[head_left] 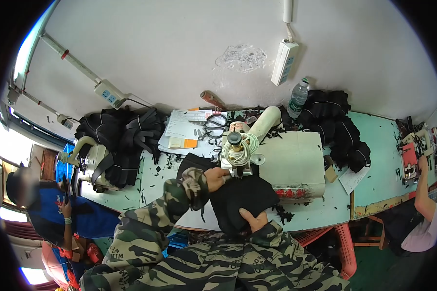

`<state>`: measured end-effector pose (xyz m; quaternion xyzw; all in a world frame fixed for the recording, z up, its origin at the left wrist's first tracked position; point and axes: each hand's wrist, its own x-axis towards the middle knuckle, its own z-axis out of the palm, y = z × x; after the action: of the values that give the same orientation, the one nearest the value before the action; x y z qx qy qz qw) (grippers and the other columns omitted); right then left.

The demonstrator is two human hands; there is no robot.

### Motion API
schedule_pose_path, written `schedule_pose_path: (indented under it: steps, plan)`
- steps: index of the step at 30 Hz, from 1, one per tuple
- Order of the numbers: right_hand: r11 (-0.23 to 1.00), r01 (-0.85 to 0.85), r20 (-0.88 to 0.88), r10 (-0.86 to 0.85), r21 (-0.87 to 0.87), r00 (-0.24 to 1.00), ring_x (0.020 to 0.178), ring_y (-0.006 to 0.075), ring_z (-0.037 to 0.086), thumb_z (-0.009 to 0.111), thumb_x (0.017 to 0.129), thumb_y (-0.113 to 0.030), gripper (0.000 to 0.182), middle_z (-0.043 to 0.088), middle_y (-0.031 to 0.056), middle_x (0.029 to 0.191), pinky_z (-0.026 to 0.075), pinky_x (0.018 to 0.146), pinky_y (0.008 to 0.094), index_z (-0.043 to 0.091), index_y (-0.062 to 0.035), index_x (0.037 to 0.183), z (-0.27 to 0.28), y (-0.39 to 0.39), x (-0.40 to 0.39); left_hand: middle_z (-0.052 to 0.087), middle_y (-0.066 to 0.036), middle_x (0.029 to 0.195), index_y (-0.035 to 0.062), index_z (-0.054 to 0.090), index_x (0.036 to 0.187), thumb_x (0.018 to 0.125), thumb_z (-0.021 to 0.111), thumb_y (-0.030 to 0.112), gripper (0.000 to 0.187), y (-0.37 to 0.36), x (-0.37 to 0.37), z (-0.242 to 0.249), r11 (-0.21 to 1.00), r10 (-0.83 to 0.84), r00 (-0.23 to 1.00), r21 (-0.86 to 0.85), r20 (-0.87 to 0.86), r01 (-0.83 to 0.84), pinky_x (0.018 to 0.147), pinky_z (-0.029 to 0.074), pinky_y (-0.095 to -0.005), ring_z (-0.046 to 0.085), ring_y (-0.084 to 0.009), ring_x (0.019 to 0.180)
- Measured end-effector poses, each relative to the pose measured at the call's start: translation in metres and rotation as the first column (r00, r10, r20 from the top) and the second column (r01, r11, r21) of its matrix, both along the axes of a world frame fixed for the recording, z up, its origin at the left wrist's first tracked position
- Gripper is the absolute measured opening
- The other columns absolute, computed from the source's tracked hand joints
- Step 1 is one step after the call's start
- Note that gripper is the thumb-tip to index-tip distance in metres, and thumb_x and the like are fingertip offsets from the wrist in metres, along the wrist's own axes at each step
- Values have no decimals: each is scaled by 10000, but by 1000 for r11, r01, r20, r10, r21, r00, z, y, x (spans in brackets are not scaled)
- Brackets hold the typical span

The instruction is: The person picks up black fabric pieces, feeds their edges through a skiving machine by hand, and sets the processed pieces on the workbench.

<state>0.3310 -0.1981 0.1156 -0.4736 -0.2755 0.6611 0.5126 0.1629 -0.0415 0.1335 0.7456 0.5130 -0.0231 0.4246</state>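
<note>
A folded piece of black fabric [243,194] lies at the front of a cream sewing machine [291,162], partly beneath its head. My left hand [215,179] is closed at the fabric's upper left edge, close to the needle area; its fingertips are partly hidden by the machine. Lower down, my right hand [255,220] grips the near edge of the same fabric, thumb on top and the other fingers hidden. Cream thread or cord [246,148] loops around the machine's head. More black cloth [194,162] lies just behind my left forearm.
Scissors [213,125] rest by papers [184,123] at the back. Bundled black pieces [344,131] and a water bottle [298,97] stand right; another black pile [124,131] lies left. Co-workers sit at both sides. A red plastic basket [345,247] is below the table edge.
</note>
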Motion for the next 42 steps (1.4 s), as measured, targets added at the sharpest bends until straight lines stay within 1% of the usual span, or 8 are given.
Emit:
schedule_pose_path:
  steps: [4, 10, 14, 18, 22, 27, 30, 42]
  plan:
    - [1000, -22, 15, 22, 0, 1000, 862, 206, 598, 657, 776, -212, 436, 602, 134, 999, 490, 739, 305, 519, 43, 1102, -2, 0, -2, 633, -170, 865, 79, 638, 954, 769, 543, 194, 237, 0, 12, 11, 998, -4, 991, 67, -133, 13, 749, 476, -382, 603, -329, 835]
    - [997, 37, -142, -45, -62, 989, 884, 213, 590, 667, 767, -202, 443, 592, 139, 1018, 480, 775, 307, 518, 48, 1101, -17, -3, -4, 626, -184, 821, 31, 621, 938, 775, 510, 149, 230, 8, -11, -10, 988, -51, 912, -112, 408, 106, 748, 469, -379, 608, -321, 798]
    - [998, 19, 9, -19, 61, 1000, 916, 213, 579, 672, 761, -181, 434, 588, 140, 1030, 465, 811, 310, 522, 51, 1096, -17, -1, -2, 625, -124, 849, -31, 570, 999, 829, 466, 80, 228, 4, -5, 2, 996, -51, 999, -69, 14, 52, 772, 431, -295, 580, -193, 832]
    - [999, 52, -12, -52, 11, 999, 920, 220, 579, 665, 766, -165, 416, 587, 145, 1033, 462, 820, 315, 525, 52, 1093, -18, 0, 1, 620, -172, 790, -4, 605, 961, 816, 492, 141, 234, -6, -17, -25, 999, -9, 958, -48, 286, 23, 697, 443, -324, 600, -240, 748]
    - [998, 58, -22, -57, 24, 998, 932, 220, 570, 649, 776, -145, 413, 578, 135, 1046, 454, 831, 319, 507, 49, 1112, -11, 3, -4, 632, -171, 822, 69, 628, 972, 755, 544, 191, 263, -1, 11, 5, 997, 7, 999, 82, -43, -3, 744, 468, -378, 607, -328, 810]
    - [997, 76, -152, -73, 13, 986, 943, 213, 559, 629, 784, -117, 398, 573, 121, 1051, 438, 855, 321, 497, 43, 1124, -34, -1, -4, 623, -161, 822, 41, 584, 1025, 776, 482, 130, 284, 3, -2, -12, 977, -130, 986, 183, 106, 109, 639, 504, -380, 631, -308, 702]
    - [995, 19, -15, -17, 95, 1000, 954, 222, 558, 662, 769, -170, 445, 565, 143, 1073, 443, 851, 325, 498, 49, 1120, -23, -1, 2, 592, -132, 752, 22, 523, 1072, 879, 419, 152, 255, -2, 3, 57, 849, 129, 987, -526, 96, -59, 419, 489, -296, 600, -233, 484]
    - [995, 45, 23, -48, 93, 999, 929, 216, 569, 661, 777, -178, 418, 583, 130, 1044, 445, 834, 312, 519, 40, 1104, -20, 1, -2, 624, -167, 685, -9, 586, 1002, 832, 487, 172, 267, -9, 15, 26, 1000, 3, 988, -6, -153, -4, 537, 522, -336, 626, -250, 525]
